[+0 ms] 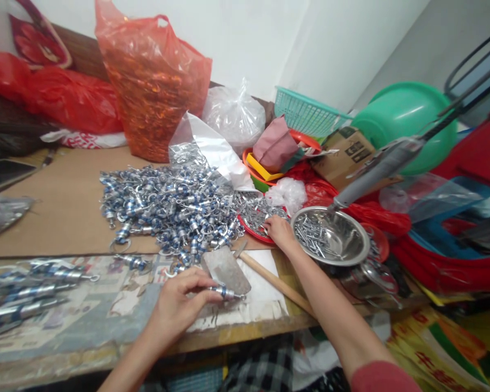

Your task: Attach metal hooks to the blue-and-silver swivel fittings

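**me:** Quick check from my end. My left hand (175,307) has its fingers pinched narrow around one blue-and-silver swivel clip (227,294), holding it just off the near table edge, touching the blade of the scraper (227,270). My right hand (281,231) is reaching into the red tray of metal pins (256,219), fingers curled down on them; can't tell if it's got one pinched yet.

**other:** What worries you?

**me:** My guess: the clip's held by its end only, so any twist and it slips down past the table edge. Also my right forearm crosses right beside the steel bowl of screws (330,236), which sits on stacked stuff near the edge. One nudge could tip it.

**other:** And the big clip pile (167,204)?

**me:** Loose heap, already spreading toward the scraper's wooden handle (275,282). A snagged ring could drag a bunch along.
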Demonstrator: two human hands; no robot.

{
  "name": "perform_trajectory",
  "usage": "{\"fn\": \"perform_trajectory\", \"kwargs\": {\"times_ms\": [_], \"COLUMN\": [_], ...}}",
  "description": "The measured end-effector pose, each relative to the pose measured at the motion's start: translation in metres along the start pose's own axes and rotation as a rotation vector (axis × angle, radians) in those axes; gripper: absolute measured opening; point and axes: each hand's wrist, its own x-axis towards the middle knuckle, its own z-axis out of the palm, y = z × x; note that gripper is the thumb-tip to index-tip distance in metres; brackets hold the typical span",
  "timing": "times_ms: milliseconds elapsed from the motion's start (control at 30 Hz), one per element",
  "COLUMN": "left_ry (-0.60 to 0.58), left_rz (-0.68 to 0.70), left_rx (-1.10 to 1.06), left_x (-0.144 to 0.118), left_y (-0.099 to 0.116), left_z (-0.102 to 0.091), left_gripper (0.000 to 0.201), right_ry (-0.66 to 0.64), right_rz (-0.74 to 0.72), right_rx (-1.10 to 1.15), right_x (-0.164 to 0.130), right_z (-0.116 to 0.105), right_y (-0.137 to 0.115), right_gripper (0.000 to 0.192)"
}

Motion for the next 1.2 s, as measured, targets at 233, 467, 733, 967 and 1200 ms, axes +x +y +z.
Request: {"fn": "perform_trajectory", "kwargs": {"times_ms": [233,467,733,967,1200], "left_ry": [-0.059,-0.048,0.039,-0.013,0.049], "left_rz": [0.030,0.033,-0.116,0.051,-0.041], "left_rx": [0.025,0.036,-0.148,0.026,-0.057], "left_x": [-0.002,-0.005,-0.008,-0.006,-0.010], "left_y": [0.004,-0.001,-0.007,0.001,0.005], "left_z": [-0.003,0.001,0.006,0.002,-0.001], "left_gripper": [0.010,0.009,0.037,0.012,0.011], "right_ry": [0.115,0.290,0.018,0.139,0.276], "right_rz": [0.022,-0.040,-0.313,-0.438,-0.622], "right_rx": [0.103,0.437,1.100,1.044,0.711], "right_x": [-0.017,-0.064,-0.141,-0.147,-0.153], "right_z": [-0.004,-0.015,-0.021,-0.016,-0.021], "right_y": [0.005,-0.045,-0.121,-0.118,-0.105], "right_gripper": [0.015,0.019,0.027,0.031,0.032]}}
